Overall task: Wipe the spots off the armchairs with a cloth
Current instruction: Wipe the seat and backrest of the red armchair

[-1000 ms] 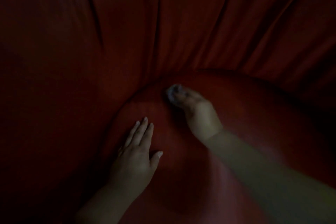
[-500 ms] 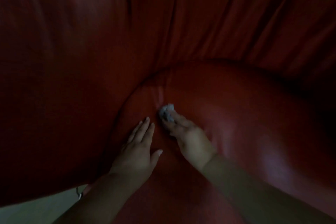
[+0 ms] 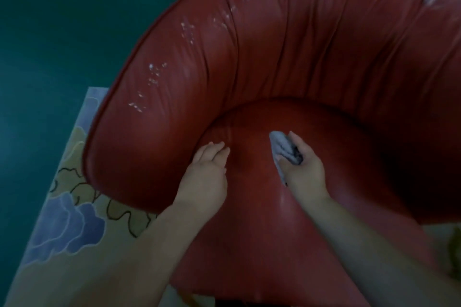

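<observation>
A round red leather armchair [image 3: 287, 52] fills most of the view, its curved pleated back wrapping round the seat cushion [image 3: 249, 207]. Pale flecks show on the back's left side and along its upper rim. My right hand [image 3: 303, 169] grips a crumpled grey cloth [image 3: 283, 147] just above the middle of the seat. My left hand [image 3: 207, 172] rests on the seat's left part near the crease with the back, fingers straight and together.
A pale rug [image 3: 62, 219] with blue and tan flower shapes lies under the chair at the lower left. Dark green floor [image 3: 50, 20] spreads to the left and behind the chair.
The view has pulled back and brightened, showing the whole chair, rug and floor. My right hand with the cloth has drawn back to the right, away from my left hand.
</observation>
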Motion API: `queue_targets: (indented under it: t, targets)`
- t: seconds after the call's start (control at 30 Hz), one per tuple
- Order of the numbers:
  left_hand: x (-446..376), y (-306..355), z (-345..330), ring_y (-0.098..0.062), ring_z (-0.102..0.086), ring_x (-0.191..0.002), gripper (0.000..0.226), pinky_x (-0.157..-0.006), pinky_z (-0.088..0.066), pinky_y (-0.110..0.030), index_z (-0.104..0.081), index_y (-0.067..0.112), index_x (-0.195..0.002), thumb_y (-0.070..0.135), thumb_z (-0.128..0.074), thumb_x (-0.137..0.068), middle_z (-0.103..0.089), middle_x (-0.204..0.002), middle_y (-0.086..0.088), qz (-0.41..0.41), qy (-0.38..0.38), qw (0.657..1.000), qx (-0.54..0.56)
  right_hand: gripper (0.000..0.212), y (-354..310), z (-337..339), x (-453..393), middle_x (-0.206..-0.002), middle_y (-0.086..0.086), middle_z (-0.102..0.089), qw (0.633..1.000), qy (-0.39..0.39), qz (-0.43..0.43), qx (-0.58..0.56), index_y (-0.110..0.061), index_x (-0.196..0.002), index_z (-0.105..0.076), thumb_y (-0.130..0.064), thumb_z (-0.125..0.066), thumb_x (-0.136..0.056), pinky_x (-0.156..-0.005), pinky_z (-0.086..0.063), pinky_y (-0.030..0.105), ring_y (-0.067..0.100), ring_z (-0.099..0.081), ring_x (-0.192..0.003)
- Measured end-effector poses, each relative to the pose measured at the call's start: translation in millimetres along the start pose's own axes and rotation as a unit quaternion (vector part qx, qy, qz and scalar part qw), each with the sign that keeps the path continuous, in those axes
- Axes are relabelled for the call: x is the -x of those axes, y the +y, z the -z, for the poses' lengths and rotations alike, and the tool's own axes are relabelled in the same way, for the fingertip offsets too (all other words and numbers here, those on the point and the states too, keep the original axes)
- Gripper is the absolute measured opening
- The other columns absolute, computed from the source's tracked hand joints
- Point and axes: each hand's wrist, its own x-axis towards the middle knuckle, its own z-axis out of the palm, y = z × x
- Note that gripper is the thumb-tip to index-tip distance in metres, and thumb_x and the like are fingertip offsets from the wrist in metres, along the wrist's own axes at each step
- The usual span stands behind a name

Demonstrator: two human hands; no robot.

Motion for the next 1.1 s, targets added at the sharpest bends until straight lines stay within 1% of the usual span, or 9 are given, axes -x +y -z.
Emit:
queue_targets:
  t: [0.1, 0.17, 0.3, 0.4, 0.57, 0.67, 0.77, 0.93, 1.1]
  targets:
    - [14.3, 19.8, 44.3, -0.018, -0.018, -0.144, 0.052, -0.118, -0.021, -0.034, -0.039, 0.013, -0.145, 0.01, -0.047, -0.094, -0.032, -0.153, -0.001, -0.005, 0.011, 1.0, -0.007, 0.076, -33.5, 12.3, 35.0, -0.137, -0.003, -0.048, 0.999, -0.01, -0.017, 0.036, -0.024, -0.146, -0.03, -0.012, -0.068, -0.082, -0.099, -0.048, 0.032, 0.012, -0.054, -0.118]
    - [21.7, 27.8, 69.5, -0.018, -0.017, -0.145, 0.051, -0.117, -0.023, -0.037, -0.04, 0.012, -0.145, 0.011, -0.048, -0.094, -0.033, -0.153, -0.001, -0.022, 0.01, 0.999, -0.021, 0.074, -50.0, 17.6, 51.8, -0.133, 0.001, -0.05, 0.998, -0.007, -0.042, 0.048, -0.023, -0.145, -0.032, -0.015, -0.068, -0.081, -0.093, -0.052, 0.038, 0.019, -0.059, -0.112]
    - [26.7, 25.9, 108.3, -0.018, -0.018, -0.145, 0.05, -0.117, -0.02, -0.033, -0.042, 0.01, -0.143, 0.011, -0.05, -0.094, -0.035, -0.152, -0.001, -0.068, 0.013, 0.996, -0.048, 0.028, -76.8, 16.2, 74.2, -0.105, 0.015, -0.063, 0.998, -0.016, -0.037, 0.053, -0.02, -0.108, -0.063, -0.015, -0.061, -0.08, -0.063, -0.049, 0.025, 0.019, -0.064, -0.084]
    - [24.5, 12.7, 133.9, -0.022, -0.021, -0.144, 0.049, -0.116, -0.018, -0.032, -0.045, 0.007, -0.141, 0.009, -0.053, -0.093, -0.039, -0.15, -0.006, -0.108, 0.013, 0.992, -0.062, 0.022, -93.3, 2.5, 87.6, -0.084, 0.011, -0.068, 1.0, 0.003, -0.018, 0.014, -0.029, -0.087, -0.065, -0.01, -0.058, -0.08, -0.056, -0.051, 0.027, 0.014, -0.063, -0.066]
    - [-1.6, -24.4, 183.5, -0.028, -0.028, -0.141, 0.05, -0.117, -0.021, -0.04, -0.051, 0.007, -0.137, 0.008, -0.06, -0.087, -0.044, -0.146, -0.009, -0.16, 0.018, 0.984, -0.073, 0.034, -122.4, -37.1, 97.4, -0.092, -0.008, -0.069, 0.995, 0.07, -0.063, -0.041, -0.03, -0.115, -0.061, -0.016, -0.058, -0.084, -0.061, -0.05, 0.014, 0.004, -0.067, -0.079]
    - [-20.7, -53.9, 212.9, -0.031, -0.028, -0.14, 0.051, -0.116, -0.011, -0.03, -0.051, 0.006, -0.137, 0.007, -0.061, -0.087, -0.044, -0.146, -0.012, -0.18, 0.0, 0.982, -0.063, 0.035, -142.1, -64.7, 103.1, -0.096, -0.01, -0.068, 0.988, 0.118, -0.069, -0.077, -0.03, -0.118, -0.059, -0.015, -0.057, -0.086, -0.07, -0.054, 0.02, 0.005, -0.067, -0.085]
    - [-39.7, -82.7, 232.9, -0.027, -0.022, -0.142, 0.054, -0.114, -0.005, -0.024, -0.045, 0.009, -0.142, 0.011, -0.06, -0.09, -0.036, -0.152, -0.009, -0.215, -0.043, 0.973, -0.078, 0.038, -156.9, -92.4, 110.3, -0.097, -0.009, -0.067, 0.975, 0.153, -0.095, -0.127, -0.034, -0.119, -0.056, -0.013, -0.054, -0.088, -0.058, -0.051, 0.02, 0.01, -0.068, -0.082]
    - [-65.7, -109.4, 250.6, -0.026, -0.016, -0.145, 0.054, -0.114, -0.006, -0.027, -0.042, 0.012, -0.144, 0.016, -0.058, -0.093, -0.025, -0.157, -0.007, -0.232, -0.105, 0.963, -0.086, 0.045, -169.5, -126.0, 119.7, -0.101, -0.006, -0.066, 0.954, 0.19, -0.154, -0.172, -0.039, -0.124, -0.052, -0.014, -0.056, -0.088, -0.054, -0.048, 0.018, 0.009, -0.067, -0.077]
    - [-79.0, -117.2, 256.2, -0.025, -0.013, -0.145, 0.055, -0.117, -0.01, -0.032, -0.038, 0.014, -0.146, 0.022, -0.056, -0.095, -0.017, -0.16, -0.005, -0.206, -0.134, 0.966, -0.077, 0.039, -172.8, -135.6, 127.9, -0.093, -0.012, -0.067, 0.953, 0.205, -0.137, -0.176, -0.044, -0.115, -0.054, -0.018, -0.061, -0.087, -0.054, -0.049, 0.014, 0.003, -0.067, -0.07]
